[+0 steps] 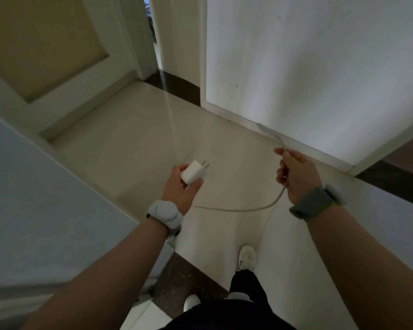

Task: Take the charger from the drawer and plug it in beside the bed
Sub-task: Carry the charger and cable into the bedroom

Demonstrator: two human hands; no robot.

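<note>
My left hand (183, 184) grips a white charger block (194, 173), its two metal prongs pointing up and to the right. A pale cable (236, 208) runs from under that hand in a low sag across to my right hand (296, 175), which holds it in curled fingers. The cable's free end (268, 133) sticks up and away from the right hand, with a small connector at its tip. Both hands hang above a pale tiled floor. No drawer, bed or socket is in view.
A cream panelled door (57, 55) stands open at the left, with a narrow gap (153, 32) beyond it. A white wall (308, 67) fills the right. Dark stone strips (177, 282) cross the floor. My white shoes (247, 257) are below.
</note>
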